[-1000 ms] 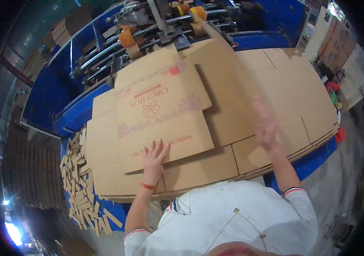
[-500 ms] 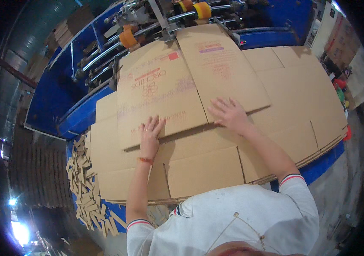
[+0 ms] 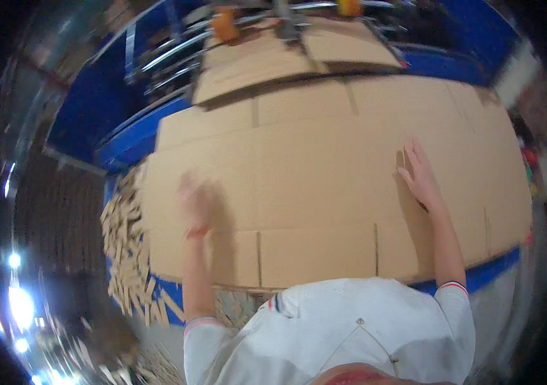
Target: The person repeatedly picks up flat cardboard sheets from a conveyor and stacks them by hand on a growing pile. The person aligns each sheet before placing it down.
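Note:
A wide, flat sheet of creased and slotted brown cardboard [image 3: 312,173] lies in front of me on top of other sheets. Above its right part is my right hand [image 3: 422,179], fingers stretched out, holding nothing and casting a shadow on the board. On the other side, my left hand [image 3: 195,197] hangs over the sheet's left part; motion smears its fingers, though no object shows in it. Beyond both hands, a folded cardboard box blank [image 3: 254,69] sits partly under the machine's rollers, out of contact with either hand.
The blue machine [image 3: 116,83] spans the far side, with metal shafts and orange rollers [image 3: 225,25]. Many small cardboard offcuts [image 3: 126,247] are heaped along the left edge of the sheet. Bright lights [image 3: 21,308] glare at lower left.
The folded box blank has moved away from me, farther into the machine. Both hands have come off it and drawn apart, the left one leftward and the right one rightward, baring the sheet beneath.

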A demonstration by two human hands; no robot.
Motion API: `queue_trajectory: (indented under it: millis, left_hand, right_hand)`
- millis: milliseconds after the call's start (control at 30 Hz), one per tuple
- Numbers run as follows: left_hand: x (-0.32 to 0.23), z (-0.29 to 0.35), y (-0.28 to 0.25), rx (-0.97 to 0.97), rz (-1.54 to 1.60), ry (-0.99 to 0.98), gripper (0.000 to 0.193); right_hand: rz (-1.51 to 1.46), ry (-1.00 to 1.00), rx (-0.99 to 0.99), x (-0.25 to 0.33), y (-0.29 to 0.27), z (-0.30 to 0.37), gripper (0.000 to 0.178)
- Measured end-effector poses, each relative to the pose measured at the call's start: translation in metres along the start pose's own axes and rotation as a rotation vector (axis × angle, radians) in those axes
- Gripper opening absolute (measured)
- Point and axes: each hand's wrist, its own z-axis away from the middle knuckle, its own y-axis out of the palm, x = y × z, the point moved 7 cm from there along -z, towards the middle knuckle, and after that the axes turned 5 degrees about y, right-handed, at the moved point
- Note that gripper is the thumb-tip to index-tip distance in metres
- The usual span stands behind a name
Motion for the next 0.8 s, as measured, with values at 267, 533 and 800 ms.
queue_trajectory:
  millis: [267,533,800]
  left_hand:
    - [-0.038,0.216,-0.028,0.123,0.059,-0.492,0.052]
    - [-0.149,0.158,0.003,0.275,0.386,-0.193,0.051]
    - [-0.151,0.139,0.014,0.303,0.434,-0.252,0.051]
  right_hand:
    - [-0.756,1.365,-1.154,-0.182,-0.04,0.41,0.019]
    - [-2.281,1.757,-0.718,-0.056,0.206,0.377,0.047]
    - [-2.397,1.316,-0.81,-0.068,0.186,0.326,0.06]
